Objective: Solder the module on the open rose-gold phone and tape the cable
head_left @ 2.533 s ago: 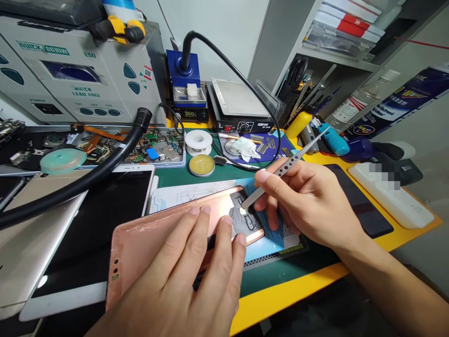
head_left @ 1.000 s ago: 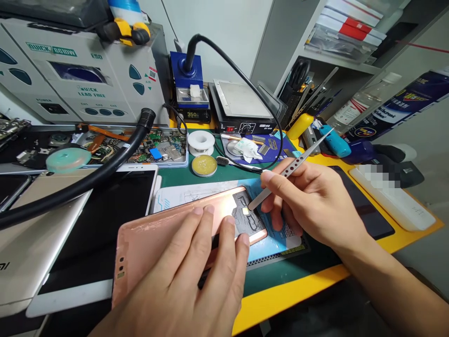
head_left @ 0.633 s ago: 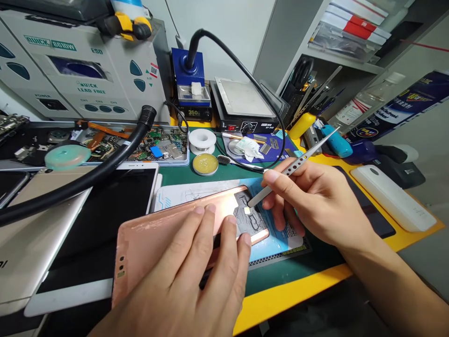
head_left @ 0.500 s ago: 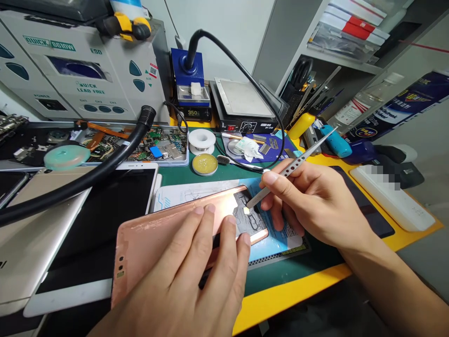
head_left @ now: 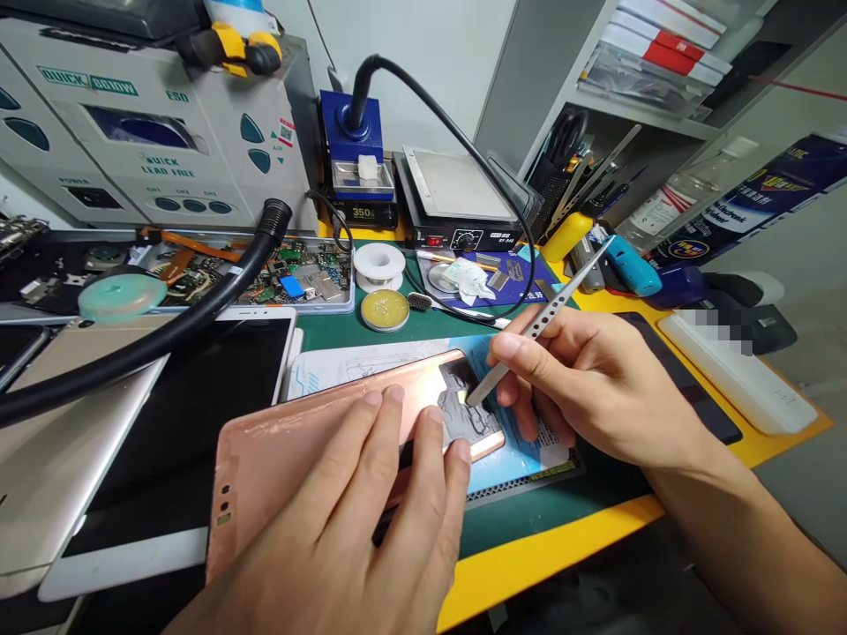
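Note:
A rose-coloured phone back panel (head_left: 284,441) lies slanted on a blue and white printed sheet (head_left: 522,467). My left hand (head_left: 371,503) rests flat over it, fingers stretched and pressing lightly on its surface. At the panel's right end is a dark, wrinkled patch (head_left: 469,423) with a small pale square (head_left: 462,397) on it. My right hand (head_left: 569,370) grips metal tweezers (head_left: 543,317) with a row of holes. Their pointed end faces up and away, while the broad rear end touches the dark patch beside the pale square. My left palm covers the panel's lower middle.
A black hose (head_left: 198,313) crosses the left side above a white phone screen (head_left: 191,414). Behind the panel are a solder spool (head_left: 379,265), a tin of yellowish paste (head_left: 385,310) and a heating plate (head_left: 456,181). A white box (head_left: 734,375) lies at the right.
The tweezers' broad end has shifted slightly down on the dark patch, and the shaft is more upright. My left hand stays on the panel. The view has drifted slightly.

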`<state>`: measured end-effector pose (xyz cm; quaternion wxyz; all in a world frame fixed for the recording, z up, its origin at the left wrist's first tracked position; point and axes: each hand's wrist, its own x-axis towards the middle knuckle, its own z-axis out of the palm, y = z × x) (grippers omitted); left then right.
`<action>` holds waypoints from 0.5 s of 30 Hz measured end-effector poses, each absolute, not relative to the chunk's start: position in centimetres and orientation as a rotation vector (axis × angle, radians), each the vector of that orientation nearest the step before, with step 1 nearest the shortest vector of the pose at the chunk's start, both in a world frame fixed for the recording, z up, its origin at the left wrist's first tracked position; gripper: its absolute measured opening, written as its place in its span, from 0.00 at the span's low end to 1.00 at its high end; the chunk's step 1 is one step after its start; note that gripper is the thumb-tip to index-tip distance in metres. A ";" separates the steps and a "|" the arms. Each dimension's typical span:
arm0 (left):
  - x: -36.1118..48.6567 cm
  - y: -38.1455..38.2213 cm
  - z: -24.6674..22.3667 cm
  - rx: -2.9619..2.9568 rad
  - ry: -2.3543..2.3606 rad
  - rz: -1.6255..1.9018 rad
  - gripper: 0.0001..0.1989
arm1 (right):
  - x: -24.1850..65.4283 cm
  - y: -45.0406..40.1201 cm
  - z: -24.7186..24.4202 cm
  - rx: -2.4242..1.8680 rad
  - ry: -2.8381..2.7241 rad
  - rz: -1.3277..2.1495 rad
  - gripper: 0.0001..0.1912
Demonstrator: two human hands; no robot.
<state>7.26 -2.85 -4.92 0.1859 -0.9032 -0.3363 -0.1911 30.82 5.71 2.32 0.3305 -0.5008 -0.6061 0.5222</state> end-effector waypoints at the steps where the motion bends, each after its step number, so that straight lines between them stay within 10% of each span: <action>1: 7.3 -2.8 -5.0 -2.541 -0.955 -0.532 0.34 | 30.8 5.7 2.3 -1.312 -1.573 1.369 0.20; 15: 7.6 -2.9 -5.1 -2.511 -0.963 -0.520 0.32 | 30.7 5.7 2.1 -1.330 -1.620 1.282 0.23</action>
